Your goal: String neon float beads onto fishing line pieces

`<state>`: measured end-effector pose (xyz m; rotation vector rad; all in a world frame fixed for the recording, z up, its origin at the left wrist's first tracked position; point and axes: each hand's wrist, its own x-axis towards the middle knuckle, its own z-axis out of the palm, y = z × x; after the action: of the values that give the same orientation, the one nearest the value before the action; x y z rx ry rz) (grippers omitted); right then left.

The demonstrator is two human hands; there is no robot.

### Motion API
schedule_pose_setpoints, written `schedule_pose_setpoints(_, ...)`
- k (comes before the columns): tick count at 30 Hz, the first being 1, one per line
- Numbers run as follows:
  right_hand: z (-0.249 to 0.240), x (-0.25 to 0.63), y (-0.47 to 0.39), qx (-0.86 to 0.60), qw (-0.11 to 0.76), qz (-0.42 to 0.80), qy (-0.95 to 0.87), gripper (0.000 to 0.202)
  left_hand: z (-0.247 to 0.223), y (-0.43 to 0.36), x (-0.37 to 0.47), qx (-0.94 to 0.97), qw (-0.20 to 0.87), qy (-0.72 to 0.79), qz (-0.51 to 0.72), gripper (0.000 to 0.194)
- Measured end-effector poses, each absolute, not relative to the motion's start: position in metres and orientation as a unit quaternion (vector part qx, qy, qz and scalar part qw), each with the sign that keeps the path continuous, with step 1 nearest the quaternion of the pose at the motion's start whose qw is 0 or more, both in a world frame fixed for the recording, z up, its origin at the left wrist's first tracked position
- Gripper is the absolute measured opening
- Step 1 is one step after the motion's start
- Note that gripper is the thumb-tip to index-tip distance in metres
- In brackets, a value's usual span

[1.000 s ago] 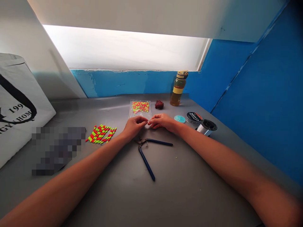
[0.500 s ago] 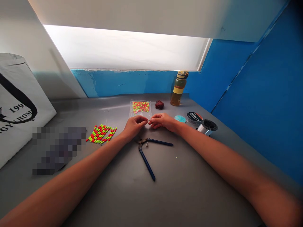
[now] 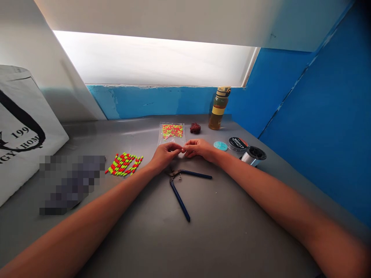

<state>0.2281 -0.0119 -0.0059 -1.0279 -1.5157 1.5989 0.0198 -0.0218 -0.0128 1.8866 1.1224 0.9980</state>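
Note:
My left hand (image 3: 166, 155) and my right hand (image 3: 198, 149) meet fingertip to fingertip over the middle of the grey table. Each has its thumb and fingers pinched together; whatever they hold is too small or hidden to make out. Just nearer to me lie pliers (image 3: 179, 177) with blue handles spread apart, their jaws close below my left hand. Beyond the fingertips is a clear plastic bag (image 3: 172, 131) of red and yellow-green beads. Left of my left wrist, strung red and yellow-green beads (image 3: 124, 164) lie in rows on the table.
A dark red bundle of cord (image 3: 195, 128) and an upright bottle (image 3: 218, 110) stand at the back. On the right are a turquoise disc (image 3: 220, 146), a round black-labelled case (image 3: 238, 144) and a line spool (image 3: 254, 156). A blurred dark item (image 3: 72, 185) and a white bag (image 3: 26, 135) are left.
My fingertips have drawn slightly closer and now touch, where a small pale gap showed before. Everything else stays in place.

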Motion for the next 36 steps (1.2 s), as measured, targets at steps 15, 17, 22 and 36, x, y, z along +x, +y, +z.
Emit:
schedule_pose_setpoints(15, -0.001, 0.238, -0.01, -0.352, 0.336, 0.672, -0.559, 0.033, -0.006, -0.027, 0.022, 0.728, 0.36, 0.446, 0.377, 0.03)
schedule_pose_setpoints(17, -0.002, 0.24, -0.009, -0.339, 0.335, 0.682, -0.555, 0.037, -0.007, -0.027, 0.022, 0.723, 0.366, 0.443, 0.383, 0.028)
schedule_pose_setpoints(22, -0.008, 0.24, -0.008, -0.342, 0.352, 0.666, -0.562, 0.049, -0.008, -0.025, 0.02, 0.71, 0.372, 0.449, 0.396, 0.026)
schedule_pose_setpoints(36, -0.003, 0.228, -0.013, -0.407, 0.347, 0.63, -0.563, 0.022, -0.005, -0.028, 0.021, 0.701, 0.382, 0.45, 0.401, 0.039)
